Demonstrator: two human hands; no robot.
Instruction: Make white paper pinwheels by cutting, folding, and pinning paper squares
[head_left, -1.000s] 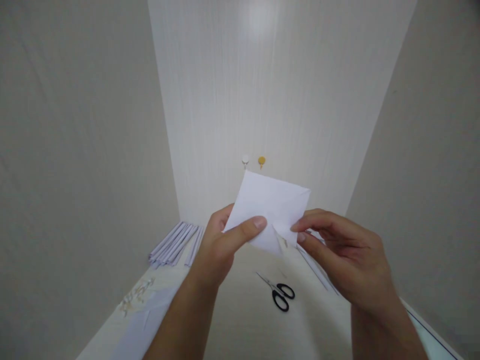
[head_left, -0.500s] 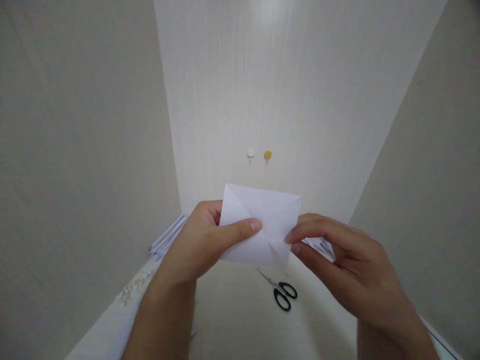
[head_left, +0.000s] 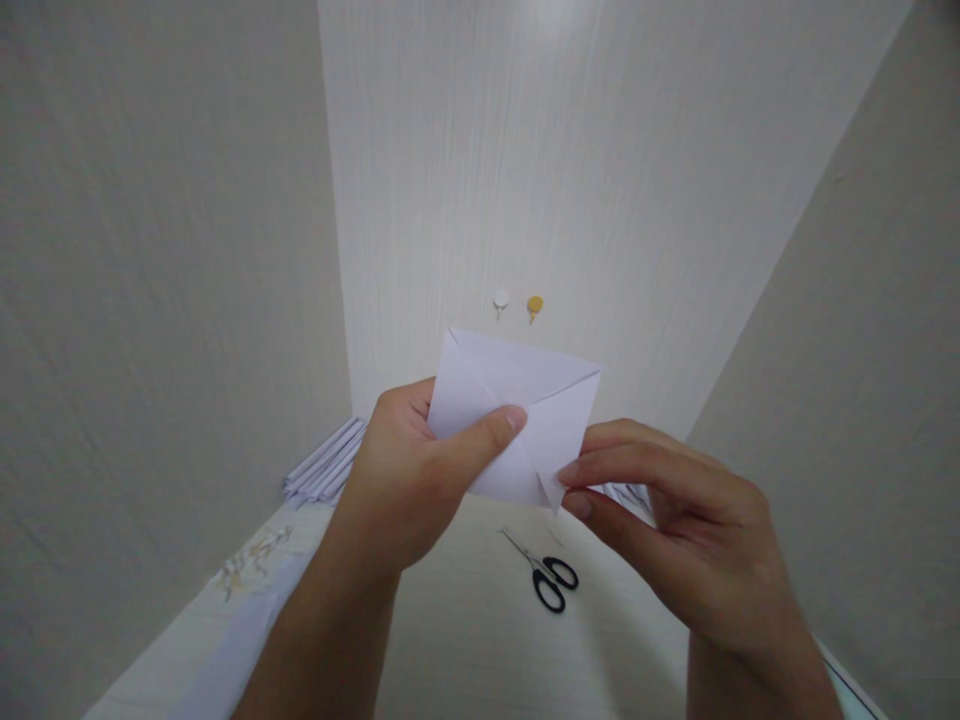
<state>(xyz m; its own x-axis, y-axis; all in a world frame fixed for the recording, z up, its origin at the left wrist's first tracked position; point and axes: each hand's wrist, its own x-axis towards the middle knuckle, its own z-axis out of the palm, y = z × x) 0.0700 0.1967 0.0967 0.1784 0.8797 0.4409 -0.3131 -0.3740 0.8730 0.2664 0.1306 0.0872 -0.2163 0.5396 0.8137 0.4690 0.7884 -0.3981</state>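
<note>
A white sheet of paper (head_left: 480,385), its corners folded to the middle like an envelope, is held up over the table. My left hand (head_left: 420,465) grips it from the left, thumb pressed on the centre where the flaps meet and fingers hidden behind. At the lower right corner, my right hand (head_left: 667,510) pinches the paper's edge between thumb and index finger. Below the paper, black-handled scissors (head_left: 546,575) lie on the table, blades toward the upper left.
A stack of folded white paper (head_left: 326,462) lies at the left against the wall. More folded paper (head_left: 632,497) shows partly behind my right hand. Small scattered pieces (head_left: 253,562) lie at the table's left. A white hook (head_left: 501,299) and a yellow hook (head_left: 535,304) are on the back wall.
Both hands and the paper have risen slightly in view, and the paper is tilted a little more. My right fingertips have slid down toward its lower right corner.
</note>
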